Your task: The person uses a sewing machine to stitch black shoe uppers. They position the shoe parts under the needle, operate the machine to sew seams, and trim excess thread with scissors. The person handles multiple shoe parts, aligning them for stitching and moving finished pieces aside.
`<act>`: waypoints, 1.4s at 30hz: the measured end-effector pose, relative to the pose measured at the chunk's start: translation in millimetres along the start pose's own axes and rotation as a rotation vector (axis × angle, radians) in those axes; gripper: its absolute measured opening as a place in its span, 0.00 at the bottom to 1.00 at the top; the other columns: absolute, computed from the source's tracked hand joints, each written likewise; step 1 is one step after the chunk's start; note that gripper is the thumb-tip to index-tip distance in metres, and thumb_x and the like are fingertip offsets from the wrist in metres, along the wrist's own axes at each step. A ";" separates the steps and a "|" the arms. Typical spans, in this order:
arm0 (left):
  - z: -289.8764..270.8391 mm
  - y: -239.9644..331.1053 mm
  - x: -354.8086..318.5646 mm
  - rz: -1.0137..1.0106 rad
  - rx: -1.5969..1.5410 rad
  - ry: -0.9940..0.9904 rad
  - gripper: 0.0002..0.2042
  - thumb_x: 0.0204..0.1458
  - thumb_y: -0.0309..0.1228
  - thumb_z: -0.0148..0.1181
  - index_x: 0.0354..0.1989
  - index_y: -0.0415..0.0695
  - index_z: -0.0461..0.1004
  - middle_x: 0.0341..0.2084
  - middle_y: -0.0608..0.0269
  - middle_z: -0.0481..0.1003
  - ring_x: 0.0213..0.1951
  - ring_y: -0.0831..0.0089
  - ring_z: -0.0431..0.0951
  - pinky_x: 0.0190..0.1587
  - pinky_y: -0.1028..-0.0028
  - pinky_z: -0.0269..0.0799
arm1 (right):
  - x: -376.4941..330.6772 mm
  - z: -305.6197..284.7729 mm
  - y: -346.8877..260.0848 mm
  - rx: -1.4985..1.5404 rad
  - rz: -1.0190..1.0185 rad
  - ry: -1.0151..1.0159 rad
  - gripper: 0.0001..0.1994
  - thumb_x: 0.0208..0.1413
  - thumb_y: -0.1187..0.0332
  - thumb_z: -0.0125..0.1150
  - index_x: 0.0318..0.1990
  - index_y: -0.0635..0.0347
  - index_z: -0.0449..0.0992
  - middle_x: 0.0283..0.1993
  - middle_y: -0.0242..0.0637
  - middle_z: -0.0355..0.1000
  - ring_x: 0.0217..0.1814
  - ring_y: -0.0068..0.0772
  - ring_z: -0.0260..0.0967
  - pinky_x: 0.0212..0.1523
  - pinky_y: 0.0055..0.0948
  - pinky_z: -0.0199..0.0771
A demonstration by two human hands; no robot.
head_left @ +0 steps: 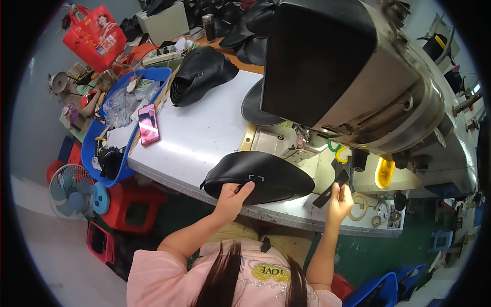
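Observation:
My left hand (234, 200) grips the near edge of a curved black leather piece (279, 176), thumb on top. White corner marks show on its surface. The piece is held over the front of the white table, before the sewing machine (327, 66). To the right, my right hand (339, 202) pinches a short flat black strip (324, 196) between thumb and fingers. A gap separates the strip from the leather piece. Under the machine's head, the needle area and metal plate (270, 142) are lit.
A stack of black leather pieces (200, 77) and a phone (149, 125) lie on the table (204, 130). Blue bins (92, 146) hang by its left edge. Tape rolls (357, 207) sit right of my right hand. A fan (71, 192) and red stool (134, 207) stand lower left.

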State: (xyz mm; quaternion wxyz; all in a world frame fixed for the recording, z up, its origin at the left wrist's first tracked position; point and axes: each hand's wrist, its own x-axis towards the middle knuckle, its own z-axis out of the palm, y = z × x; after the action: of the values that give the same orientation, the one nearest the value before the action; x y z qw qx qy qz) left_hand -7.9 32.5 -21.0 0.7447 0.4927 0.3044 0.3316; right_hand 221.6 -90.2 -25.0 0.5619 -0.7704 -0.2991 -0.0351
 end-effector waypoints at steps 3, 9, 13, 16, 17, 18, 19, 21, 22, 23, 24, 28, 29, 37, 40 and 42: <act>17.1 6.8 -2.4 0.034 0.019 0.007 0.09 0.52 0.29 0.49 0.35 0.36 0.72 0.28 0.72 0.71 0.29 0.87 0.65 0.32 0.85 0.61 | -16.6 -9.3 -53.7 0.184 -0.003 -0.169 0.10 0.46 0.74 0.56 0.18 0.65 0.62 0.15 0.25 0.51 0.18 0.15 0.45 0.17 0.19 0.48; 38.2 17.7 -6.2 -0.048 -0.080 -0.058 0.10 0.52 0.31 0.49 0.33 0.36 0.72 0.27 0.71 0.72 0.28 0.87 0.66 0.31 0.84 0.63 | -44.3 20.7 -90.3 0.435 0.340 -0.808 0.11 0.47 0.72 0.56 0.17 0.63 0.65 0.12 0.21 0.57 0.16 0.09 0.47 0.15 0.15 0.46; 38.8 14.4 -8.4 -0.017 -0.141 -0.034 0.09 0.52 0.30 0.49 0.33 0.37 0.72 0.27 0.70 0.72 0.28 0.86 0.66 0.32 0.83 0.63 | -47.0 25.5 -90.0 0.498 0.403 -0.858 0.12 0.48 0.71 0.55 0.16 0.61 0.66 0.11 0.22 0.59 0.14 0.09 0.49 0.15 0.15 0.47; 40.0 16.5 -8.5 0.019 -0.137 -0.001 0.08 0.51 0.29 0.51 0.34 0.37 0.72 0.27 0.71 0.72 0.29 0.86 0.66 0.33 0.83 0.63 | -47.9 30.0 -88.5 0.495 0.392 -0.876 0.12 0.49 0.71 0.55 0.16 0.61 0.66 0.11 0.22 0.59 0.14 0.09 0.49 0.15 0.15 0.47; 39.9 16.5 -8.3 0.021 -0.130 -0.002 0.08 0.50 0.28 0.51 0.34 0.37 0.71 0.27 0.71 0.72 0.29 0.86 0.66 0.33 0.83 0.64 | -47.7 30.2 -88.8 0.492 0.391 -0.874 0.12 0.49 0.71 0.55 0.16 0.62 0.66 0.11 0.22 0.59 0.15 0.09 0.49 0.15 0.15 0.48; 39.6 16.3 -8.0 0.022 -0.123 -0.003 0.08 0.50 0.28 0.52 0.34 0.37 0.71 0.27 0.71 0.72 0.29 0.86 0.66 0.32 0.83 0.64 | -47.6 30.3 -89.6 0.489 0.391 -0.871 0.12 0.49 0.71 0.55 0.16 0.62 0.66 0.12 0.22 0.59 0.15 0.09 0.49 0.15 0.15 0.48; 39.4 16.1 -7.8 0.023 -0.116 -0.005 0.07 0.49 0.27 0.52 0.34 0.37 0.71 0.27 0.71 0.72 0.29 0.86 0.67 0.32 0.83 0.64 | -47.6 30.5 -90.1 0.487 0.390 -0.868 0.12 0.49 0.71 0.55 0.16 0.62 0.66 0.12 0.22 0.59 0.15 0.09 0.49 0.15 0.15 0.48; 38.8 13.9 -6.6 0.035 -0.070 -0.004 0.07 0.49 0.27 0.53 0.33 0.37 0.71 0.27 0.70 0.72 0.28 0.86 0.67 0.32 0.83 0.64 | -47.7 30.1 -89.4 0.479 0.383 -0.859 0.12 0.49 0.71 0.55 0.16 0.62 0.66 0.11 0.22 0.59 0.15 0.10 0.49 0.15 0.16 0.48; 38.3 13.2 -6.5 0.041 -0.047 -0.004 0.07 0.49 0.27 0.53 0.33 0.37 0.71 0.27 0.70 0.71 0.28 0.86 0.67 0.31 0.83 0.64 | -48.3 30.0 -88.9 0.475 0.379 -0.855 0.12 0.49 0.71 0.55 0.16 0.62 0.66 0.11 0.22 0.59 0.15 0.10 0.49 0.15 0.16 0.48; 38.3 13.3 -6.3 0.027 -0.039 -0.009 0.07 0.48 0.27 0.53 0.33 0.37 0.71 0.26 0.70 0.71 0.28 0.86 0.67 0.31 0.83 0.64 | -48.5 30.1 -89.1 0.484 0.379 -0.847 0.12 0.49 0.71 0.55 0.16 0.62 0.66 0.11 0.22 0.58 0.15 0.10 0.49 0.15 0.16 0.48; 38.0 13.8 -6.5 0.014 -0.031 -0.013 0.07 0.48 0.27 0.54 0.33 0.37 0.71 0.26 0.70 0.71 0.28 0.86 0.67 0.30 0.83 0.64 | -49.3 30.6 -89.7 0.492 0.379 -0.839 0.12 0.49 0.71 0.55 0.15 0.62 0.66 0.11 0.22 0.58 0.15 0.10 0.49 0.15 0.16 0.47; 40.5 15.4 -6.5 0.015 -0.021 -0.007 0.06 0.48 0.27 0.54 0.32 0.37 0.71 0.25 0.70 0.71 0.27 0.86 0.66 0.29 0.83 0.64 | -48.5 29.9 -86.7 0.467 0.370 -0.850 0.12 0.49 0.71 0.55 0.15 0.62 0.66 0.11 0.22 0.58 0.15 0.10 0.49 0.15 0.16 0.47; 41.5 14.9 -6.4 0.032 -0.027 0.003 0.06 0.48 0.27 0.54 0.31 0.37 0.72 0.25 0.71 0.71 0.26 0.87 0.66 0.28 0.83 0.64 | -47.9 29.6 -87.2 0.450 0.372 -0.855 0.12 0.49 0.71 0.55 0.15 0.62 0.67 0.11 0.23 0.58 0.15 0.10 0.49 0.15 0.17 0.48; 23.1 27.5 1.4 0.066 0.292 -0.108 0.08 0.46 0.28 0.56 0.29 0.35 0.73 0.22 0.70 0.72 0.25 0.87 0.66 0.27 0.83 0.63 | -21.4 -3.2 -93.9 0.126 -0.147 -0.581 0.04 0.38 0.77 0.58 0.24 0.64 0.70 0.15 0.29 0.61 0.15 0.16 0.52 0.16 0.19 0.52; 22.5 39.4 3.4 0.141 0.386 -0.198 0.08 0.45 0.28 0.56 0.30 0.34 0.73 0.21 0.69 0.73 0.24 0.86 0.65 0.26 0.81 0.63 | 11.6 -16.7 -111.9 -0.039 -0.183 -0.483 0.09 0.39 0.73 0.62 0.30 0.65 0.71 0.24 0.38 0.68 0.24 0.31 0.65 0.26 0.23 0.64; 25.1 36.9 6.7 0.199 0.432 -0.265 0.09 0.46 0.28 0.56 0.31 0.35 0.73 0.20 0.67 0.73 0.23 0.86 0.65 0.25 0.80 0.62 | 25.1 -8.5 -104.3 0.005 -0.155 -0.784 0.15 0.37 0.71 0.64 0.34 0.66 0.71 0.28 0.36 0.69 0.28 0.28 0.65 0.33 0.23 0.64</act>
State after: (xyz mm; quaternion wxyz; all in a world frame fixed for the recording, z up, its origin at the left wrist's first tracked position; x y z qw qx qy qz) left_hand 8.5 35.4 20.9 0.6193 0.7069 0.2182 0.2631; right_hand 192.4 -67.4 76.1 0.4028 -0.6991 -0.5481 0.2203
